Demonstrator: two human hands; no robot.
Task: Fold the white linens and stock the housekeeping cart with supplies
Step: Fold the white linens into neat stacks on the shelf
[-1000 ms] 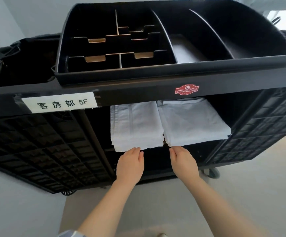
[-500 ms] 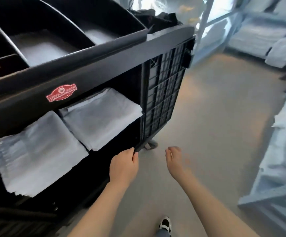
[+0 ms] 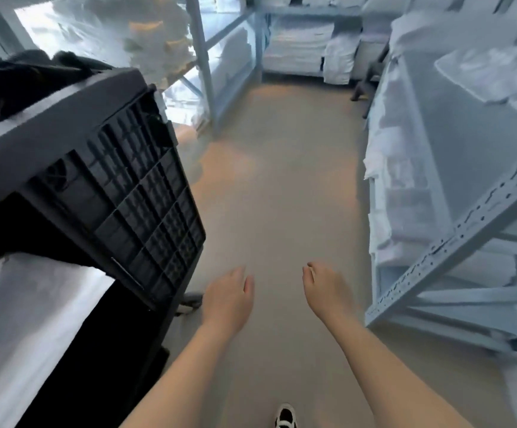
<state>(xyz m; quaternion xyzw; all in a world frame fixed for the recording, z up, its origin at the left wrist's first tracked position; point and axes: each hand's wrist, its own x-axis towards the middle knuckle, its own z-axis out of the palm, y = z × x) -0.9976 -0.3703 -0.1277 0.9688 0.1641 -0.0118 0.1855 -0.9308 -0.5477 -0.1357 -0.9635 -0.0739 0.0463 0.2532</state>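
The black housekeeping cart [image 3: 121,186] fills the left side, its ribbed end panel facing me. A folded white linen [image 3: 28,322] lies on the cart's shelf at the lower left, partly cut off by the frame. My left hand [image 3: 227,299] hangs over the floor just right of the cart's corner, fingers loosely curled and holding nothing. My right hand [image 3: 326,290] floats beside it, also loose and holding nothing. Neither hand touches the cart or any linen.
A grey metal shelving rack [image 3: 454,242] stacked with white linens [image 3: 399,168] runs along the right. More racks with folded linens [image 3: 300,47] stand at the far end. A tan floor aisle [image 3: 278,186] runs between. A cart caster [image 3: 190,299] and my shoe [image 3: 285,417] show low.
My view has swung right, from the cart's shelf to the aisle. Both hands have come off the folded linens and now hang free over the floor.
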